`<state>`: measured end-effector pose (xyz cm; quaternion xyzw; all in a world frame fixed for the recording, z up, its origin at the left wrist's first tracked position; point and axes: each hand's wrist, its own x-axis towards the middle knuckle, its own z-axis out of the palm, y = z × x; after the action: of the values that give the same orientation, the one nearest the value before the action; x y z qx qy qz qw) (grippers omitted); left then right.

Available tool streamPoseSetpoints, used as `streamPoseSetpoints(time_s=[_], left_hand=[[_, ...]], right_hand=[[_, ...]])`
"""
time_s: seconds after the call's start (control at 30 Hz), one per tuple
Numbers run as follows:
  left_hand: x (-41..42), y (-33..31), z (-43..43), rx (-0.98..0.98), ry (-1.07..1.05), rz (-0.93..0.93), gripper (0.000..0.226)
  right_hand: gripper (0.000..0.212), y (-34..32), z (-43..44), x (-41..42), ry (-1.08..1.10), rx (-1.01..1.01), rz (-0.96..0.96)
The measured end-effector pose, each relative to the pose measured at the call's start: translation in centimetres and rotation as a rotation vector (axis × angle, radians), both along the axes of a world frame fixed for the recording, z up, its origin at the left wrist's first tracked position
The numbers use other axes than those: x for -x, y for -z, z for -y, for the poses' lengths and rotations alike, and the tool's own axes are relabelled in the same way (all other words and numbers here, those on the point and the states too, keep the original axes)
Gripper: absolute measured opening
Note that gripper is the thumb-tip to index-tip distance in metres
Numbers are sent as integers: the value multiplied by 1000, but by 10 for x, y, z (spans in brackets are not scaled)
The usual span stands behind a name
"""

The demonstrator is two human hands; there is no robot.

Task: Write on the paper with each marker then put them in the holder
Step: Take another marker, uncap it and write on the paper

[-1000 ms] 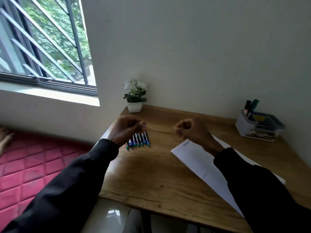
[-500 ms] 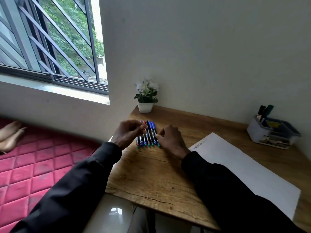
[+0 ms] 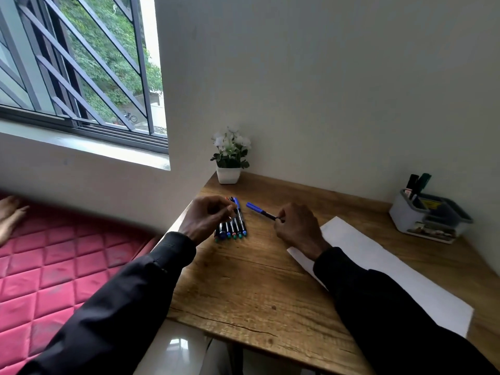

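**One blue marker pulled clear of the row**

Nearest to me, both dark sleeves (image 3: 378, 307) reach forward over the wooden bench (image 3: 243, 288). The paper (image 3: 384, 269) lies flat on the right side of the bench, running from the near right edge toward the middle. Its far corner sits just beside my right wrist. To the left, below the bench, is a red quilted mattress (image 3: 54, 280).

Further in, my right hand (image 3: 297, 228) pinches the dark end of a blue marker (image 3: 258, 210). Its blue cap points far and left. I cannot tell whether the marker is off the wood or resting on it. Half a second ago this hand lay against the right side of the row of markers (image 3: 234, 226) and no marker stood apart. Now there is a strip of bare wood between the blue marker and the row. A second ago the same hand was a fist above the paper's far corner.

My left hand (image 3: 208, 217) has stayed at the left side of the row, fingers curled and fingertips at the far ends of the markers. I cannot tell whether it grips one.

At the far right the holder (image 3: 430, 220) stands near the wall, well apart from both hands, with two capped markers (image 3: 418, 182) upright in its left compartment. A potted plant (image 3: 229, 158) stands at the far left corner, and the window (image 3: 81, 63) lies beyond.
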<state>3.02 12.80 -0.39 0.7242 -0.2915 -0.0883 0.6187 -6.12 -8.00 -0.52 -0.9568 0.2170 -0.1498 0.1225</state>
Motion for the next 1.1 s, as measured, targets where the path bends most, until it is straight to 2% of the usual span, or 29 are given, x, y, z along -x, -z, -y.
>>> streamPoseSetpoints(time_s=[0.13,0.33,0.47,0.53,0.6,0.73,0.8,0.93,1.1], left_hand=[[3,-1,12,-33,6,79,15],[15,-6,51,-75,120,140,34],[29,-14,77,-101,222,227,27],[38,-20,88,-113,244,274,16],[45,-26,98,-88,248,296,13],[59,-36,116,-8,246,286,16],[66,-39,123,11,267,313,15],[74,-42,135,42,353,331,13],[74,-43,138,8,395,301,9]], right_hand=[[8,-16,23,22,-29,-64,88],[7,-40,52,59,-65,-210,192],[12,-51,64,86,-78,-313,267],[8,-56,69,100,-96,-423,330],[8,-61,75,112,-137,-639,435],[20,-65,84,127,-189,-1145,568],[29,-64,83,126,-218,-1299,552],[33,-59,74,119,-162,-1409,521],[36,-49,71,114,-148,-1408,537]])
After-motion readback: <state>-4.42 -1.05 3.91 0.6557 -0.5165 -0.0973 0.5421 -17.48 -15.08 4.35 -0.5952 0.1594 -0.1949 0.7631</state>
